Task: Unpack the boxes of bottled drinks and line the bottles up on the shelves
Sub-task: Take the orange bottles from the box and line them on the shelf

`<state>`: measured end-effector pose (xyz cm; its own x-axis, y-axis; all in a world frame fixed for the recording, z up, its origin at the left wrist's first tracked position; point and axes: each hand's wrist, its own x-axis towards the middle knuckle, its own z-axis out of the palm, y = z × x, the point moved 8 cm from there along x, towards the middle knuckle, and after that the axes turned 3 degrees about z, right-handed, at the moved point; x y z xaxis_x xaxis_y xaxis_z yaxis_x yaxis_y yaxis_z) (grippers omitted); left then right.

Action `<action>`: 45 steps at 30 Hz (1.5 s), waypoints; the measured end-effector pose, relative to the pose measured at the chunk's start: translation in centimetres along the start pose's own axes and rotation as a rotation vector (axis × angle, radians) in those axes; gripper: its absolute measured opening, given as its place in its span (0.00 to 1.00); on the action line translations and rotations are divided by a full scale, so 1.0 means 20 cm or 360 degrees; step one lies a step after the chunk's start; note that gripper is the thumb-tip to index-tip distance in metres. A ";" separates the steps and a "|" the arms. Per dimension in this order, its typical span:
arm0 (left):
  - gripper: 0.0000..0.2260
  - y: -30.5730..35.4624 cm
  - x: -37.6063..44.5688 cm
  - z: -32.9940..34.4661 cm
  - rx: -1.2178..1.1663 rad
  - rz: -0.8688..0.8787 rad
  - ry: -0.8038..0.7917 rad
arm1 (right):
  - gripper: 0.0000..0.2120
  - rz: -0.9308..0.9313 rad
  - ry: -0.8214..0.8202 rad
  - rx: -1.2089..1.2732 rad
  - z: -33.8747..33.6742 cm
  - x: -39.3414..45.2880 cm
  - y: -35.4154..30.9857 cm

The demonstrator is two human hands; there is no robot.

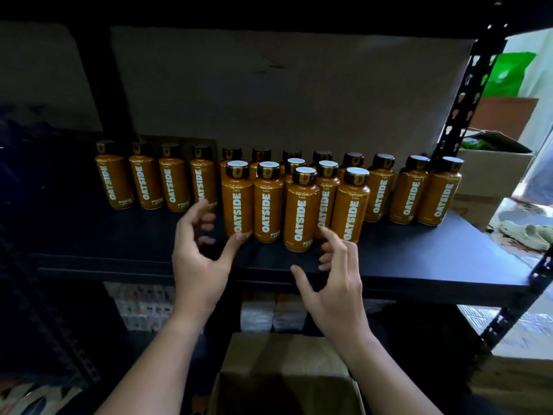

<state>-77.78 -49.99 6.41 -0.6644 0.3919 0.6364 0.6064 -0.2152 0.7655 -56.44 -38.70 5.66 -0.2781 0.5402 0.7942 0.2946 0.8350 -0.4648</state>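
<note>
Two hands: left hand (197, 265) fingers wide, thumb touching bottle (237, 202) | right hand (332, 283) fingers wide, just before bottles

A big flat sheet of brown cardboard (284, 94) stands up at the back. Far to the right, a bright green bag (508, 74) sits high up, with a reddish-brown box (505, 116) just under it. Nearer, there is an open cardboard box (490, 175) with something dark and green poking out of the top. A pair of pale green sandals (528, 233) lies on the floor beside it. Low down in the dark, white wrapped packs (273, 314) sit side by side. More packs (140, 307) show to their left, too blurry to tell what they are.
</note>
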 end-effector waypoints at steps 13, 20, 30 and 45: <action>0.13 -0.56 -0.88 0.26 0.0314 -0.0432 -0.0973 | 0.23 0.0400 -0.1107 -0.0257 0.36 -0.79 0.39; 0.20 -1.14 -1.67 0.18 0.0797 -0.1219 -0.1412 | 0.27 0.1152 -0.1919 -0.0438 0.45 -1.55 0.70; 0.28 -1.45 -2.09 0.21 0.1021 -0.1796 -0.1463 | 0.32 0.1386 -0.1990 -0.0713 0.70 -1.98 0.93; 0.25 -1.59 -2.27 0.35 0.0836 -0.2093 -0.1355 | 0.35 0.0466 -0.2280 -0.1029 1.02 -1.94 0.97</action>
<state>-63.89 -54.66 -47.44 -0.5022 0.4344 -0.7477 0.0478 0.8773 0.4775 -58.67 -41.32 -42.16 -0.6246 0.6255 -0.4675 0.7062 0.7080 0.0038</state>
